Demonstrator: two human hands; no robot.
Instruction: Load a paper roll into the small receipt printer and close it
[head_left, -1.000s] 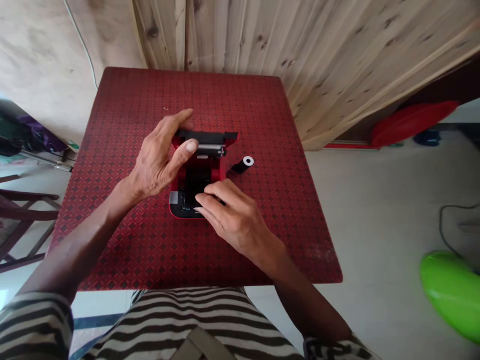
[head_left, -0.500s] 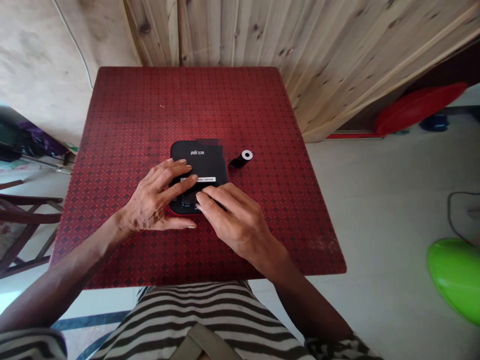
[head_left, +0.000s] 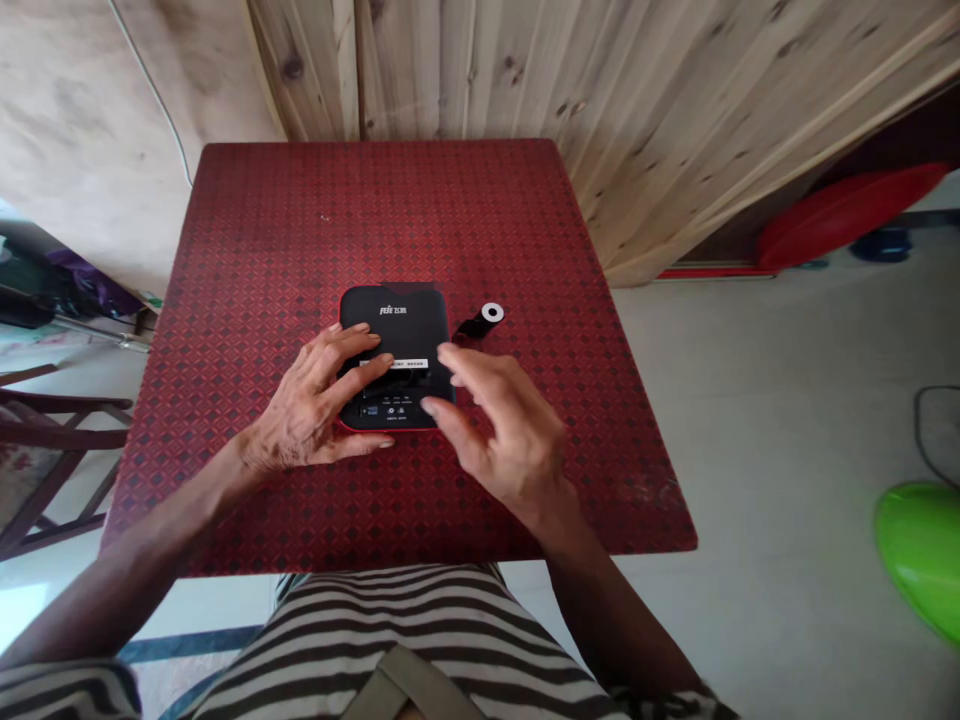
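A flat black device [head_left: 412, 335] with rounded corners and a red rim lies on the table in front of me. It bears white lettering near its far edge, a white label strip across the middle, and small markings and round details near its close edge. My left hand [head_left: 304, 400] rests on its left side, fingers spread over the top and the thumb along the near edge. Over the lower right edge hovers my right hand [head_left: 506, 425], thumb and forefinger apart with nothing visible between them. Just right of the device is a small dark roll with a white ring end [head_left: 492, 313].
The table [head_left: 300, 220] has a red patterned cover. Wooden planks [head_left: 465, 70] form the wall behind it. A dark wooden chair [head_left: 60, 430] stands at left. On the floor to the right are a green rounded object [head_left: 919, 560] and a red one [head_left: 847, 220].
My right hand has drawn back to the right from the device's lower part, and its fingers have parted. Markings there now show. My left hand stays in place.
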